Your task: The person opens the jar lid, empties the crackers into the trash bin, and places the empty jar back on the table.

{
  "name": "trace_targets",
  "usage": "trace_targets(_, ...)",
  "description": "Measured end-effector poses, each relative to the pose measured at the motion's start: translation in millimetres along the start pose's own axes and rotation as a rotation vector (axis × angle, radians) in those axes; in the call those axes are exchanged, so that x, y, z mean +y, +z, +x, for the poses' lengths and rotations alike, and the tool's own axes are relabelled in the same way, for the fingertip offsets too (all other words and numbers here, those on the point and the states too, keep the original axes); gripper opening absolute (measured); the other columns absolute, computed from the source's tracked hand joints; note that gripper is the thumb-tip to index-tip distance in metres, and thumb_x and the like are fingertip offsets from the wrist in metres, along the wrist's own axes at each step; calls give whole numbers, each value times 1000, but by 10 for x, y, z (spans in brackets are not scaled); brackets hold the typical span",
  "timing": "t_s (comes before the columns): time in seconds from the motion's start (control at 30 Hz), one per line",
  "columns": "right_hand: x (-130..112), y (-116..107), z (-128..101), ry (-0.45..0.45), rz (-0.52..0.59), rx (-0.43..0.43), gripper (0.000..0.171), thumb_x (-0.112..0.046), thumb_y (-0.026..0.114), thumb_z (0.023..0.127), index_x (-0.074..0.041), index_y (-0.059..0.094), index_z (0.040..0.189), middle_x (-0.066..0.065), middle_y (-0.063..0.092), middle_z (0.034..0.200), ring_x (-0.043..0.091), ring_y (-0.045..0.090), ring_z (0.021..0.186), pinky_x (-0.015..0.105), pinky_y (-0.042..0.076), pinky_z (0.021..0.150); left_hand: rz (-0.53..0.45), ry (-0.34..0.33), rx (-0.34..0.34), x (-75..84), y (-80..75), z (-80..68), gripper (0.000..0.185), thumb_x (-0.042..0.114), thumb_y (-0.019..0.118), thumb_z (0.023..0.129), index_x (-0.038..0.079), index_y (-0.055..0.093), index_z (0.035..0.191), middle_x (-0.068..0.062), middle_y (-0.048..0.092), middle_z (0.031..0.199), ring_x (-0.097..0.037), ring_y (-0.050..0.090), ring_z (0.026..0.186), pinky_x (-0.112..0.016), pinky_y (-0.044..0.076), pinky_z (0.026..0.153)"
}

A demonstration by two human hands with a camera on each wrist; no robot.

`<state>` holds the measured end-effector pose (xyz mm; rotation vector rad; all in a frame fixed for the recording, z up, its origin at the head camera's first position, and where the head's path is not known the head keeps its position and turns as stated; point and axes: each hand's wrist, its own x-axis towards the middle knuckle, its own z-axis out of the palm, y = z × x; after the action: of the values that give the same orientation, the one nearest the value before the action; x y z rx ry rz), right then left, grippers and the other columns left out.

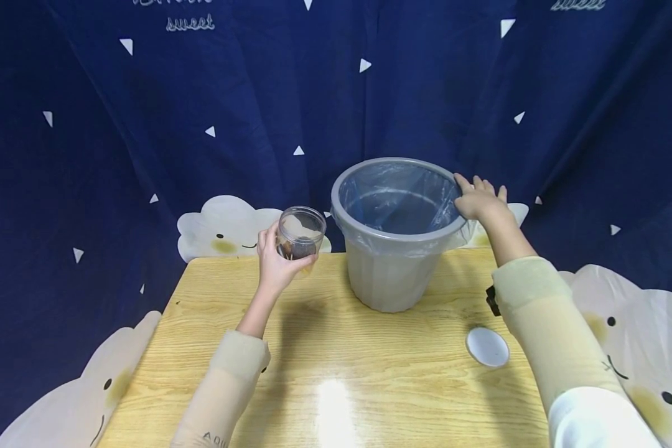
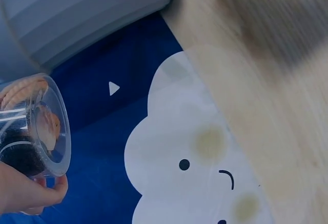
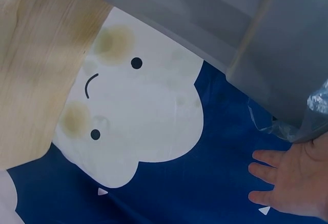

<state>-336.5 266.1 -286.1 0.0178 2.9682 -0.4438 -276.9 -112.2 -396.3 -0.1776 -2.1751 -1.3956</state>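
In the head view we see the left hand (image 1: 278, 264) curled around a clear, round plastic jar (image 1: 308, 239), its thumb along the near right side and its fingers around the left. The jar sits directly in that grip, between thumb and fingers, its upper rim rising beyond them. We find it to the left of a large, light-grey round bucket (image 1: 392, 274), near it but apart, and it overlaps the back edge of the yellowish wood-grain table (image 1: 403, 386) in our line of sight.

Through the jar wall in the left wrist view we make out orange-and-cream ribbed pieces (image 2: 23, 93) that look like shells, and a dark mass (image 2: 21, 152) low beside the hand.

The right hand (image 1: 480, 198) is at the bucket's right rim, fingers straight and spread, the thumb side at the rim; we see nothing pinched in it. A thin, transparent plastic liner (image 1: 392, 199) covers the bucket's inside and folds over the rim, crumpled near the right hand.

A flat white round disc (image 1: 487, 346) lies on the table, right of the bucket and nearer to us.
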Motion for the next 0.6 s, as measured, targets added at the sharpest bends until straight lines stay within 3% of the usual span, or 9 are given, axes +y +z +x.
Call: trace_targets(0.6,-9,7,-8,6,-7,11,63,-19,29,91,-9,0,147,33,-4,145,48,-7,133,63,-14,103,64,49,50,239,24,295,88,25,86,53,10,44,129,-14,40,114,-29,34,112,-45,34,94)
